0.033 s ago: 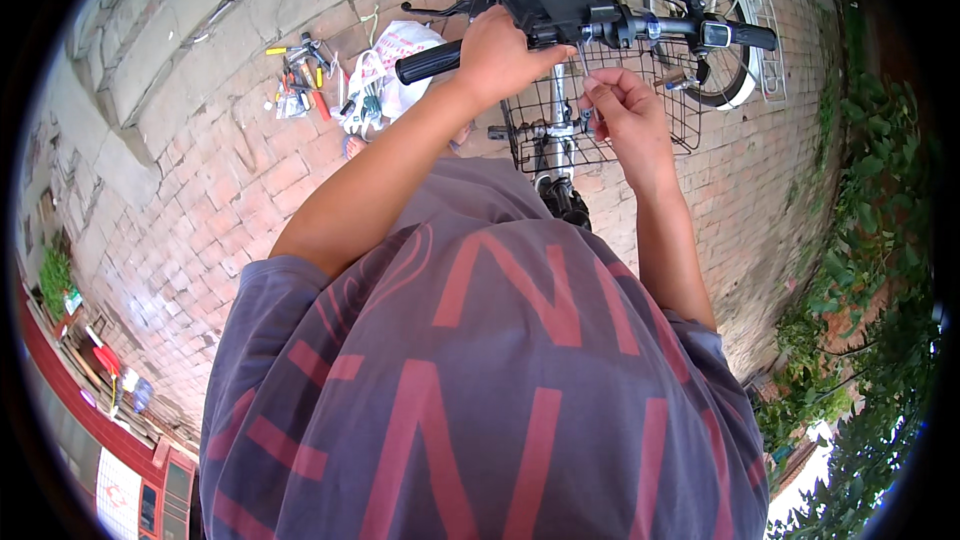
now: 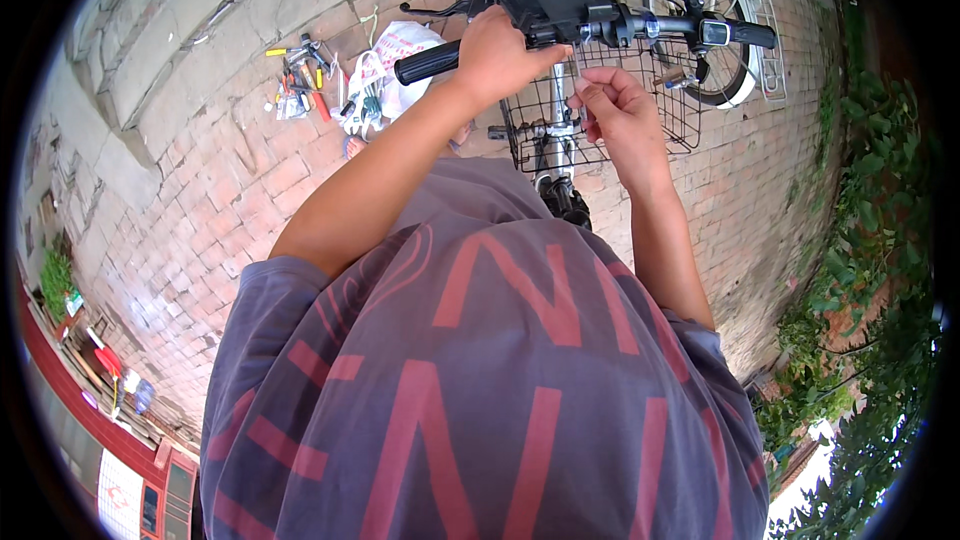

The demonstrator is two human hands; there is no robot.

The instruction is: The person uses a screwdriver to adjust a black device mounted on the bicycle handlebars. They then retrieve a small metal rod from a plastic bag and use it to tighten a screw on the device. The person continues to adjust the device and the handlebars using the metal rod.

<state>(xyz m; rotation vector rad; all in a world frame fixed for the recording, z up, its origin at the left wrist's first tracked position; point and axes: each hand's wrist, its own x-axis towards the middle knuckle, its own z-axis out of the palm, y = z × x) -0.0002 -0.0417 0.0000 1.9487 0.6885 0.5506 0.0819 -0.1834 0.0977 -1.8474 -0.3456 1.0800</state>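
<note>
Moved: right hand point(image 2: 626, 115), slightly leftward, toward left hand point(image 2: 494, 52). Right hand: thumb and forefinger pinched on thin pale strip point(image 2: 577, 63), other fingers loosely curled. Left hand: at black case point(image 2: 562, 2), thumb along lower edge; fingers hidden, closure cannot be told. Black grip point(image 2: 428, 62): just left of left hand. Wire basket point(image 2: 688, 151): below both hands. White bag point(image 2: 408, 44), assorted tools point(image 2: 303, 75): on paving, farther left.

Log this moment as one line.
left hand: on black handlebar unit | right hand: pinching thin strip near it | brick ground, left: loose tools beside white bag
</note>
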